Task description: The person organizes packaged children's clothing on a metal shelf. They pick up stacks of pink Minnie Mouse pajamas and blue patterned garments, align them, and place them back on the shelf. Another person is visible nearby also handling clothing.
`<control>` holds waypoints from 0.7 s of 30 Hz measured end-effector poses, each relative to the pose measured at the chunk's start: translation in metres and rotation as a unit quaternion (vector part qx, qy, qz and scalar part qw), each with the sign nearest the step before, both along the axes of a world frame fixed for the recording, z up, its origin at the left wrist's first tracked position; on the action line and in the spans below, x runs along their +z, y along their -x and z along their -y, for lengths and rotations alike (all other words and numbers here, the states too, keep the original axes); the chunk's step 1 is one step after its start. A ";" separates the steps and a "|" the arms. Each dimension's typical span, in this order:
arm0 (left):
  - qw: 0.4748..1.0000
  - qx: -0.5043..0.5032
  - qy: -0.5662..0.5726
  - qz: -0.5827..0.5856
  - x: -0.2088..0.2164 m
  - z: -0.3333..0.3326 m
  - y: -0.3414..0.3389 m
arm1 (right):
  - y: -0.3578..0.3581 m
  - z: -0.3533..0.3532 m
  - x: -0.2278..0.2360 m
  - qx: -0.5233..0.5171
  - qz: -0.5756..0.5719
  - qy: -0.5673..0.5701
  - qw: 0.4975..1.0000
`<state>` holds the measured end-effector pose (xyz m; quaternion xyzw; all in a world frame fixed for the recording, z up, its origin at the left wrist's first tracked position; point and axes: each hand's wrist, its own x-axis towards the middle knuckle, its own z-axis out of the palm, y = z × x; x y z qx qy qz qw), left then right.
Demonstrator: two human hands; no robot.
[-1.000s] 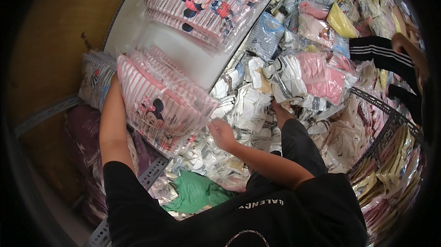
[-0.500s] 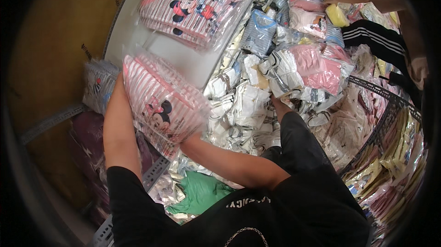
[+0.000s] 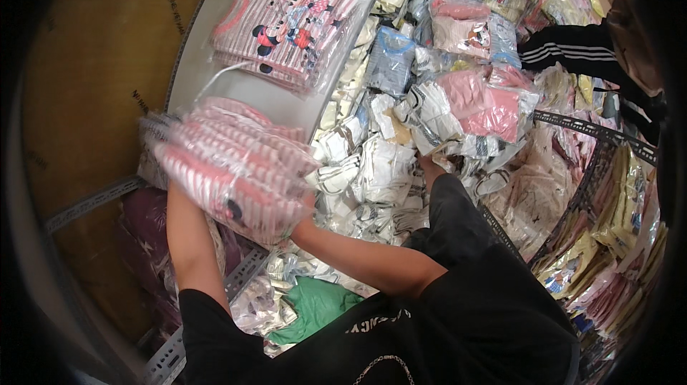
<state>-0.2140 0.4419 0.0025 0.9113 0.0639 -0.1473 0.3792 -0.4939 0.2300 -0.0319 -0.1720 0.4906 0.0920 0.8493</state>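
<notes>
Between my two hands is a stack of pink-and-white striped shirts point(image 3: 236, 170) in clear plastic bags, tilted and smeared by motion, above the near end of a pale board. My left forearm point(image 3: 189, 242) runs up to the stack's left side, and the hand is hidden behind the bags. At the lower right edge my right hand point(image 3: 304, 226) grips the stack, its fingers mostly out of sight. On the board point(image 3: 222, 91), just beyond, lies another pile of bagged striped shirts point(image 3: 290, 31) with a cartoon print.
Bagged white clothes point(image 3: 379, 170) and pink bundles point(image 3: 486, 102) cover the area to the right. A green cloth point(image 3: 315, 306) and purple bags point(image 3: 147, 242) lie near me. Perforated metal bars point(image 3: 247, 270) cross at left and right. Another person's dark striped sleeve point(image 3: 569, 45) shows far right.
The stack has shifted slightly left and tipped, its layers now fanned and blurred. The view has moved a little, and the other person's bare forearm at upper right has gone from sight.
</notes>
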 end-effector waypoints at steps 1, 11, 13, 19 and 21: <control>0.998 0.028 0.047 0.012 0.010 -0.008 0.009 | -0.001 0.003 -0.006 0.027 0.044 0.072 0.996; 0.846 0.113 0.503 0.135 0.036 -0.053 0.104 | -0.141 0.092 0.033 0.070 0.660 0.610 0.432; 0.808 0.084 0.564 0.148 0.038 -0.072 0.120 | -0.164 0.088 0.009 0.098 0.709 0.610 0.340; 0.858 0.123 0.492 0.079 -0.012 -0.025 0.191 | -0.163 0.124 -0.083 0.288 0.636 0.709 0.102; 0.870 0.127 0.461 0.120 -0.013 -0.029 0.205 | -0.175 0.133 -0.071 0.306 0.647 0.696 0.059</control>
